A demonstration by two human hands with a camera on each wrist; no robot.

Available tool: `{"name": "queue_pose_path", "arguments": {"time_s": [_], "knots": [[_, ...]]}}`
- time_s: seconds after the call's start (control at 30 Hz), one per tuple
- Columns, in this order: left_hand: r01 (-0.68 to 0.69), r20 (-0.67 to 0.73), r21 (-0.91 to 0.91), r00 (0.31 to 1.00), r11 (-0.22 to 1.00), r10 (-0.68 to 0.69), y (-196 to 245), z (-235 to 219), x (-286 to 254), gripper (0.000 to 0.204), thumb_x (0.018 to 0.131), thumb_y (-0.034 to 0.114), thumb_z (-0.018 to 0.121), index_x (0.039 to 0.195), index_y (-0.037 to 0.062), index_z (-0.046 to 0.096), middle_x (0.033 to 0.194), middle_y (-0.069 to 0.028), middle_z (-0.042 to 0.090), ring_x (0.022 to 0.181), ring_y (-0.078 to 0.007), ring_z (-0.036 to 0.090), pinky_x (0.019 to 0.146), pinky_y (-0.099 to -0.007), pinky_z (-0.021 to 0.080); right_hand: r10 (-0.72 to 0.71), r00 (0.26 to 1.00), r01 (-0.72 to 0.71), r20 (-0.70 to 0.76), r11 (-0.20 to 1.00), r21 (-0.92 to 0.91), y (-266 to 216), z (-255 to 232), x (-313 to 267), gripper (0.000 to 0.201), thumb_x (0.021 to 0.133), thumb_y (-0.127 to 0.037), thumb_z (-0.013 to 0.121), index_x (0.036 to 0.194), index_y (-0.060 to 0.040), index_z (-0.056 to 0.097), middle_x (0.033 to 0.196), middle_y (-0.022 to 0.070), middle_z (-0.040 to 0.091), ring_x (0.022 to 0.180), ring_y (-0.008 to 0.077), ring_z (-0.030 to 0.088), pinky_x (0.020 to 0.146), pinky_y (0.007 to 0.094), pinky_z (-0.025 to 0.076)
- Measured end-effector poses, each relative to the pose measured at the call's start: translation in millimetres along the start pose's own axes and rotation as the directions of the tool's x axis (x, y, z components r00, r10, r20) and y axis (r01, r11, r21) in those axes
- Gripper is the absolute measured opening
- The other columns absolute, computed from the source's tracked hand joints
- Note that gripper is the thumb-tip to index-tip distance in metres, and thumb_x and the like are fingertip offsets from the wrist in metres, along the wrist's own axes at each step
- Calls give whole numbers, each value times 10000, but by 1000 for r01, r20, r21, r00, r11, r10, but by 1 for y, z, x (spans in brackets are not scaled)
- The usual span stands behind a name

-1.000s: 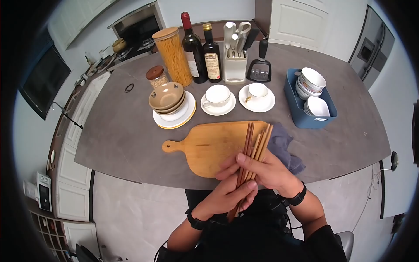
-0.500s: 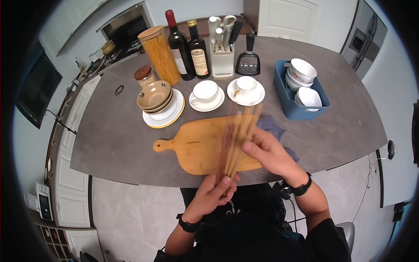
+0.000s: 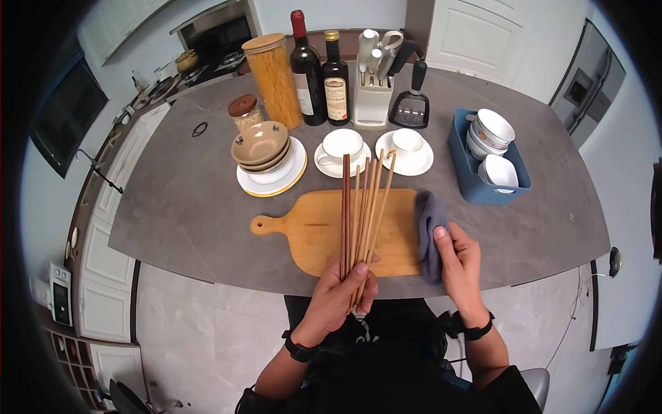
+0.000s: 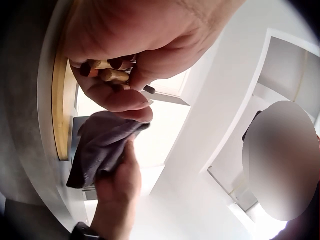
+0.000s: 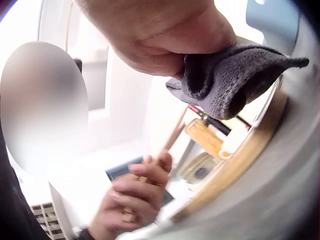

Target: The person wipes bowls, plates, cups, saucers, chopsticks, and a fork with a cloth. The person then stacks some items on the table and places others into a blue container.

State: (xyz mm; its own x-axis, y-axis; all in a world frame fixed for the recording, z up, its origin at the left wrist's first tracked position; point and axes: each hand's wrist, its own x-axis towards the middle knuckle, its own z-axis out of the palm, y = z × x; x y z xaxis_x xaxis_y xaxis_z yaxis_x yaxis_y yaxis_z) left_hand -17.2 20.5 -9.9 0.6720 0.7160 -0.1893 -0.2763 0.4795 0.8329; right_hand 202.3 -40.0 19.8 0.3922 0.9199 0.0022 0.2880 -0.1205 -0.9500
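Observation:
My left hand (image 3: 339, 293) grips a bundle of several wooden chopsticks (image 3: 363, 221), dark reddish and pale ones, near their lower ends. They fan out upward over the cutting board (image 3: 321, 238). In the left wrist view the butt ends of the chopsticks (image 4: 114, 75) poke out between curled fingers and thumb. My right hand (image 3: 460, 265) pinches a folded grey-blue cloth (image 3: 431, 238), thumb on top, at the board's right end. The right wrist view shows the cloth (image 5: 235, 80) hanging folded from that hand, apart from the chopsticks.
Behind the board stand two white cups on saucers (image 3: 342, 153) and brown bowls (image 3: 260, 143) stacked on plates. A blue bin (image 3: 488, 186) of white bowls is at right. Further back are a pasta jar (image 3: 274, 83), two bottles (image 3: 336, 86) and a knife block (image 3: 372, 103).
My right hand has left the chopsticks, moved right and picked up the cloth from beside the board. My left hand keeps the chopsticks, now more upright and spread out.

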Motion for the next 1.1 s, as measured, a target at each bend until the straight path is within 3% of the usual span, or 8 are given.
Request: {"name": "queue_pose_path", "arguments": {"time_s": [0.03, 0.07, 0.1, 0.27, 0.37, 0.5, 0.83, 1.1], "knots": [[-2, -21, 45, 1000, 999, 2, -1, 4, 2, 272, 1085, 267, 511, 1213, 29, 542, 775, -63, 628, 541, -133, 579, 467, -259, 438, -17, 999, 1, 35, 917, 399, 2, 8, -6, 388, 1067, -251, 558, 1307, 49, 615, 1111, 112, 715, 890, 177, 628, 806, 314, 518], [-3, -40, 90, 999, 996, 6, -3, 8, 5, 242, 1085, 243, 509, 1184, 27, 551, 757, -60, 627, 520, -125, 564, 462, -259, 433, -96, 995, 75, 19, 873, 481, -3, 29, -12, 423, 1085, -268, 525, 1381, 34, 542, 1094, 35, 657, 979, 103, 582, 840, 290, 514], [-1, -36, 93, 999, 996, 5, -8, 11, 6, 242, 1085, 243, 509, 1184, 27, 551, 757, -60, 627, 520, -125, 564, 462, -259, 433, -205, 978, 202, -27, 923, 327, -9, 47, -17, 467, 1082, -256, 532, 1452, 15, 445, 1097, 32, 631, 1009, 93, 567, 861, 255, 500], [63, 70, 306, 994, 950, -88, 5, 13, -2, 166, 1099, 198, 452, 1111, 40, 499, 721, -20, 551, 503, -81, 492, 461, -226, 387, -48, 966, -142, 253, 719, 681, -10, 64, -1, 419, 1056, -245, 589, 1375, 11, 497, 1123, 40, 655, 957, 82, 602, 839, 264, 515], [134, 108, 263, 980, 956, -167, 2, 12, -6, 187, 1105, 220, 445, 1124, 41, 495, 693, -1, 490, 502, -70, 431, 459, -216, 353, -50, 983, -105, 179, 645, 757, -13, 66, 13, 337, 1052, -242, 598, 1281, 3, 568, 1072, 40, 672, 898, 78, 620, 781, 261, 531], [188, 191, 114, 960, 976, -207, -17, 14, -11, 223, 1113, 278, 449, 1124, 60, 491, 677, 24, 411, 512, -53, 347, 459, -210, 300, -1, 998, -52, 65, 594, 803, -30, 44, 40, 279, 1022, -269, 645, 1129, -12, 642, 906, 43, 700, 744, 107, 656, 683, 262, 541], [167, 186, 120, 964, 979, -188, -9, 0, -7, 221, 1108, 282, 460, 1037, 73, 464, 689, 31, 400, 509, -52, 348, 455, -218, 289, -44, 955, -194, 294, 658, 728, -22, 57, 10, 210, 1004, -200, 677, 1113, -21, 668, 989, 21, 705, 861, 78, 640, 762, 253, 530], [117, 230, 120, 963, 986, -142, -5, 19, -24, 330, 1103, 385, 440, 1024, 67, 479, 653, 24, 367, 501, -56, 327, 448, -223, 273, -74, 995, 97, -67, 578, 810, -49, -3, 83, 346, 1044, -294, 595, 1204, 13, 610, 1022, 106, 717, 875, 194, 721, 851, 364, 614]]}}
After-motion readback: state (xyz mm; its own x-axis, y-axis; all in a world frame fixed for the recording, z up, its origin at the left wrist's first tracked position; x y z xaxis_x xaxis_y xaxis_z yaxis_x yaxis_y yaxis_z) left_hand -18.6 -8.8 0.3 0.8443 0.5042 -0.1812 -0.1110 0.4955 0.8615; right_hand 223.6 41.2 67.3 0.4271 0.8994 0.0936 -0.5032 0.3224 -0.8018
